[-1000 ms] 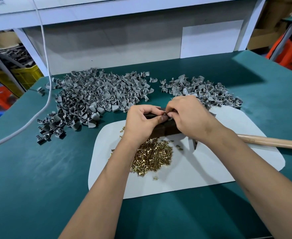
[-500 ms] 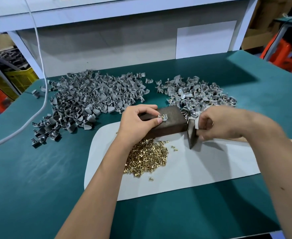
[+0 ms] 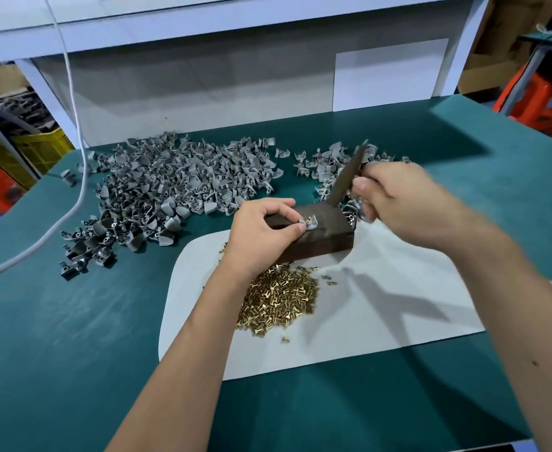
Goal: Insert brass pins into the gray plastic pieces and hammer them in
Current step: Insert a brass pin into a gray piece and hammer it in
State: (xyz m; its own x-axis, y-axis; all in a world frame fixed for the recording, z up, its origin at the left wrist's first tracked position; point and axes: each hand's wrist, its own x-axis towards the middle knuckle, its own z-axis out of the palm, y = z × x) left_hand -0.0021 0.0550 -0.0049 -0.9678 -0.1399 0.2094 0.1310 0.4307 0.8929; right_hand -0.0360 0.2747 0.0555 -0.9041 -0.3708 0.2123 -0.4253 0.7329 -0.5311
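Two hands at the dark block

We pinch a gray plastic piece (image 3: 310, 223) with our left hand (image 3: 261, 236), steadying it atop the dark block (image 3: 326, 236), a brass pin (image 3: 307, 219) standing in it. Our right hand (image 3: 398, 203) grips the hammer (image 3: 346, 174), raised and blurred. Loose brass pins (image 3: 277, 301) lie on the white mat (image 3: 398, 308).

White cable (image 3: 79, 177) over green table (image 3: 56, 353), perhaps a yellow crate (image 3: 44, 150) beyond

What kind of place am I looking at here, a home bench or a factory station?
Most likely a small factory assembly station: bulk piles of gray plastic pieces and brass pins on a green-covered workbench, with stacked crates beside it.
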